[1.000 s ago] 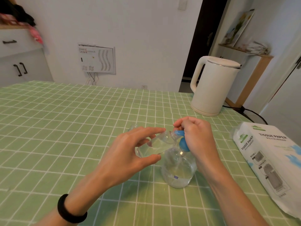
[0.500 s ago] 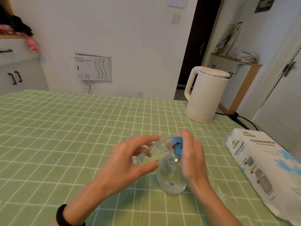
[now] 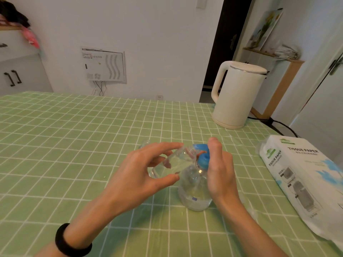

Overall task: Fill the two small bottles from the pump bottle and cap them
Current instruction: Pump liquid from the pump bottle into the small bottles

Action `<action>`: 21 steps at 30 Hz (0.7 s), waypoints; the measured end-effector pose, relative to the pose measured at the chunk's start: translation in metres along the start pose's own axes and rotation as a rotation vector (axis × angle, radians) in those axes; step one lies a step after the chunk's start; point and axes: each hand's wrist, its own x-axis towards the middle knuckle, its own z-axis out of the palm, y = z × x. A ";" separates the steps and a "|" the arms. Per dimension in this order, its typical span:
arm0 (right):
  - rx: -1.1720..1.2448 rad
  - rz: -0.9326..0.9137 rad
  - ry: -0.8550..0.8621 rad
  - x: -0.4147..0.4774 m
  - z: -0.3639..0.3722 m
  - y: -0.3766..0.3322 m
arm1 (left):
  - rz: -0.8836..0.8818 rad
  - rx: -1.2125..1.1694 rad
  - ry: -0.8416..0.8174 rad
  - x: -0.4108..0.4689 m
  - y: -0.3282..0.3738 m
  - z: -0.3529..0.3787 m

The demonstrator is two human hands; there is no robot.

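So the whole thing hinges on the mouth of the small bottle (image 3: 172, 163) meeting the spout. The pump bottle (image 3: 194, 190) stands upright on the green checked table (image 3: 74, 145), long axis straight up. Its blue pump head (image 3: 203, 157) seems to point its spout off to the left.

The left hand (image 3: 141, 171) sits just left of the pump bottle, thumb and fingers wrapped round the small bottle, holding it off the table. That one is tilted nearly onto its side. Its base is down and away from the pump bottle and its open mouth is up by the pump head, so its long axis slants into the spout. Whether they touch, I can't tell through the clear plastic.

The right hand (image 3: 220, 169) is hard against the right side of the pump bottle, fingers bent over the pump head, gripping it. It's the nearer hand to the pump, so I'd guess the push down is its job. The left only has to hold the mouth lined up.

Something clear pokes out further left beyond the left hand, maybe the other small bottle, but it's too hidden to call.
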 end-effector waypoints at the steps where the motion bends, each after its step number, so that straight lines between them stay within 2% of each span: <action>1: 0.006 -0.008 0.004 0.000 0.000 0.000 | 0.001 0.005 -0.002 0.000 0.000 0.000; 21: -0.031 -0.050 0.075 0.001 0.000 0.001 | 0.001 0.019 -0.009 0.001 -0.002 -0.001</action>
